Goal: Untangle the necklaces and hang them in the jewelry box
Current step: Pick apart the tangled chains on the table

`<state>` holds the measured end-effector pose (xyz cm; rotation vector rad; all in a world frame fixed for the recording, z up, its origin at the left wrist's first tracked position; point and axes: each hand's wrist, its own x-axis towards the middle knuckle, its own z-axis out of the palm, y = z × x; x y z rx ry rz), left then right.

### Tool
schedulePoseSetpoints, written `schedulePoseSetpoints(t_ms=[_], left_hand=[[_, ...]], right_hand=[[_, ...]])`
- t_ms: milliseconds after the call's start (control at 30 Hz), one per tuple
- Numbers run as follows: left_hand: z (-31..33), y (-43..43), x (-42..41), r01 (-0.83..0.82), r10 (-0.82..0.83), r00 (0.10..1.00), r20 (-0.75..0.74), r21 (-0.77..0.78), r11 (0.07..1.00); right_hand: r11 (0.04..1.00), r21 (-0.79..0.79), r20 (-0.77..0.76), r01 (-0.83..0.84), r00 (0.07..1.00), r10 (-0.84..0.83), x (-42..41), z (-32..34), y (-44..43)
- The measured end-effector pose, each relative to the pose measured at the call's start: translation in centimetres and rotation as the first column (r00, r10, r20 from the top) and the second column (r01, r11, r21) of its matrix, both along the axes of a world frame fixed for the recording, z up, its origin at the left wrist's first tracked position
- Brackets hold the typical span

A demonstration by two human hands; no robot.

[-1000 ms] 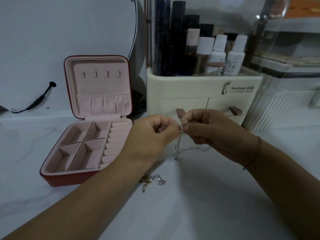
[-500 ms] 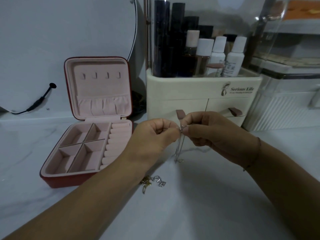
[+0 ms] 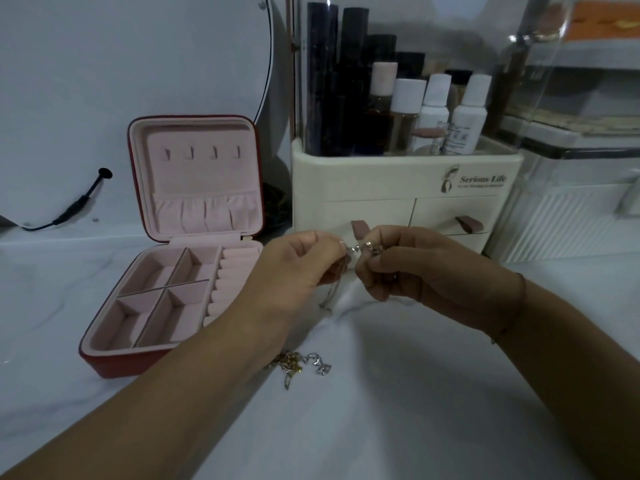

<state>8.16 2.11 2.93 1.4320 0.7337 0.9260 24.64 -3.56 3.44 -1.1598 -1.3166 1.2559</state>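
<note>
You're in the untangle step. Your left hand and right hand are both pinching one silver necklace, fingertips nearly touching, raised above the table. Its chain hangs from the pinch toward 6 o'clock, and the low end looks just at the tabletop. Too small to tell whether you're on a knot or the clasp.

The rest of the necklaces are a gold-and-silver heap on the table at 6 o'clock from your left hand, partly hidden under that forearm. Not sorted yet.

The jewelry box is open at 9 o'clock from your hands, with its lid upright. The four hooks in the lid are bare, at 10 o'clock from your hands. Nothing is hung, so my read is that the task is at an early stage.

Next move, as I judge it:
- Get this chain running free, with no loops.
- Keep a pinch near the clasp end and carry it toward 10 o'clock.
- Seat it on one hook and let the slack drop into the lid pocket below.
- Keep the dangling end off the heap, since it could snag again.
</note>
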Motion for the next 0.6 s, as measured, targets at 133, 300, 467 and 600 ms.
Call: schedulePoseSetpoints(t_ms=[133,300,467,600], left_hand=[[-0.27,-0.26,0.06,0.061,-0.058,0.997,-0.051,0.056,0.997],[-0.32,-0.1,-0.04,0.047,-0.044,0.998,-0.047,0.054,0.997],[-0.49,-0.05,0.15,0.058,-0.058,0.998,-0.015,-0.015,0.998],[-0.58,-0.16,0.09,0.111,-0.111,0.994,-0.005,-0.018,0.994]], right_hand=[[1.0,-0.003,-0.014,-0.015,1.0,0.015,0.25,-0.02,0.15],[1.0,0.01,0.059,0.005,0.998,-0.006,0.12,-0.06,0.11],[0.998,0.053,0.05,0.031,0.998,-0.034,0.13,0.05,0.03],[0.989,0.104,0.041,0.109,0.993,-0.114,0.28,0.23,0.08]])
